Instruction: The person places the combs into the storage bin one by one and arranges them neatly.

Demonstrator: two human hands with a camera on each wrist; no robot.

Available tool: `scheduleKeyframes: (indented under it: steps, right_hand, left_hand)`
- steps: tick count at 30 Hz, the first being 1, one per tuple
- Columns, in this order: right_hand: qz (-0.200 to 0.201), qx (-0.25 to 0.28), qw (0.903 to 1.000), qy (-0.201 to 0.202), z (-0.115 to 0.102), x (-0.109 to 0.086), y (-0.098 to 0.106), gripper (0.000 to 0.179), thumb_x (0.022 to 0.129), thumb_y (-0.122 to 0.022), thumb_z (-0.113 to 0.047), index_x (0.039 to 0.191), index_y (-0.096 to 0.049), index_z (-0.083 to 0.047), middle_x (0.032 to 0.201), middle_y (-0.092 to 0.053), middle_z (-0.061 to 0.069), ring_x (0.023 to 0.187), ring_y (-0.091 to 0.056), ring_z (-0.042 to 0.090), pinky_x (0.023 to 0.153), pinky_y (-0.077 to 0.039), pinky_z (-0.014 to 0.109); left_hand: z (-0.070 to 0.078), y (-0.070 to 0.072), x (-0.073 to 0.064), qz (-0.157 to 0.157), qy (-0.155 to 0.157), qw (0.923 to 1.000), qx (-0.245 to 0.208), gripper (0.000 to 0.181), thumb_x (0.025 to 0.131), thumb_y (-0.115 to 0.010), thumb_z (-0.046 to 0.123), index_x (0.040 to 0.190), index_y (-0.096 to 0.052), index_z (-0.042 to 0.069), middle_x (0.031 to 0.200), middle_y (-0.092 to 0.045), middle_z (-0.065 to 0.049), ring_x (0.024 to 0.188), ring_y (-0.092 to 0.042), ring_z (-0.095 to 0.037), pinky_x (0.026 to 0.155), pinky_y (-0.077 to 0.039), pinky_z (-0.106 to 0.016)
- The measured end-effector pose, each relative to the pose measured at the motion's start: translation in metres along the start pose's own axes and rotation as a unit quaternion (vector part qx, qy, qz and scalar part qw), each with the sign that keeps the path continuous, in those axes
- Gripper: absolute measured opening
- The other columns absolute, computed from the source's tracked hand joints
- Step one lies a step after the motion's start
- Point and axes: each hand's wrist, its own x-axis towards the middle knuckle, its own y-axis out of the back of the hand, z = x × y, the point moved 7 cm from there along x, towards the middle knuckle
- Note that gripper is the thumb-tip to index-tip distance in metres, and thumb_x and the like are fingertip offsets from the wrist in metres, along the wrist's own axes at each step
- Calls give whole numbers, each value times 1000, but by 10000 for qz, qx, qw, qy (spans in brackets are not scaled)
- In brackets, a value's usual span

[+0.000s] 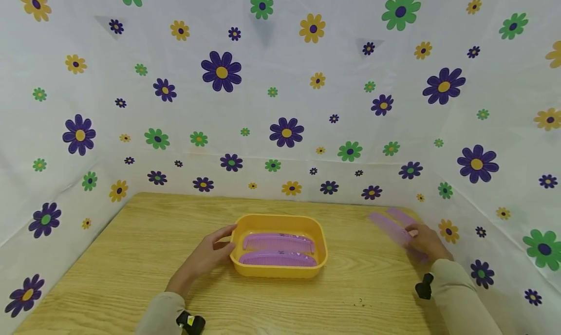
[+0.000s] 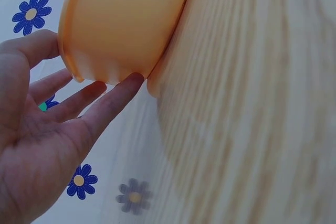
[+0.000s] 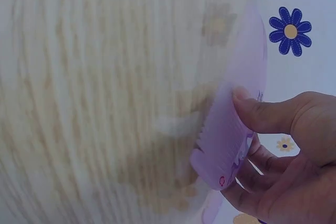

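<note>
At the right back of the table, my right hand (image 1: 427,243) pinches a translucent purple comb (image 3: 228,140) between thumb and fingers. In the right wrist view its teeth face the table side. A second purple comb (image 1: 400,215) lies just behind it, partly covered by the hand. My left hand (image 1: 206,256) is at the left end of a yellow plastic basket (image 1: 280,271), its extended fingers touching the outer wall (image 2: 121,30) and rim. Inside the basket, two more purple combs, a rear one (image 1: 278,242) and a front one (image 1: 277,259), lie lengthwise, nearly parallel.
The light wood table (image 1: 184,228) is bounded at the back and sides by a white sheet (image 1: 263,106) with purple, green and yellow flowers. A few small dark specks (image 1: 361,303) are on the tabletop at the front right.
</note>
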Motion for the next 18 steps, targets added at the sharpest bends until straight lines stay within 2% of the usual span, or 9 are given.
scheduleKeyframes:
  steps: [3, 5, 12, 18]
  right_hand:
    - [196, -159, 9989, 385, -3, 2, 3, 44, 84, -66, 0, 124, -57, 16, 125, -58, 43, 109, -59, 57, 90, -54, 62]
    - [202, -158, 9987, 437, -4, 3, 4, 42, 85, -63, 2, 124, -58, 15, 126, -58, 43, 110, -59, 58, 90, -54, 62]
    - [-183, 444, 9987, 152, -3, -1, 6, 47, 85, -58, 5, 131, -54, 14, 123, -57, 44, 105, -61, 51, 83, -59, 50]
    - [-131, 429, 9987, 234, -6, 0, 12, 43, 88, -59, 6, 130, -56, 14, 121, -59, 44, 102, -63, 50, 82, -61, 49]
  left_hand:
    - [0, 0, 0, -35, -44, 10000, 12, 60, 106, -58, 19, 161, -35, 11, 164, -34, -24, 140, -53, -44, 98, -61, -33]
    - [0, 0, 0, -43, -52, 10000, -6, 60, 106, -58, 19, 161, -35, 11, 164, -34, -24, 140, -53, -45, 98, -61, -33]
    - [-1, -1, 1, -45, -42, 10000, -9, 60, 106, -58, 18, 161, -35, 12, 164, -35, -23, 139, -53, -44, 98, -61, -32]
    - [1, -1, 0, -96, -126, 9999, -33, 60, 107, -57, 18, 161, -34, 9, 164, -34, -26, 139, -52, -46, 97, -61, -32]
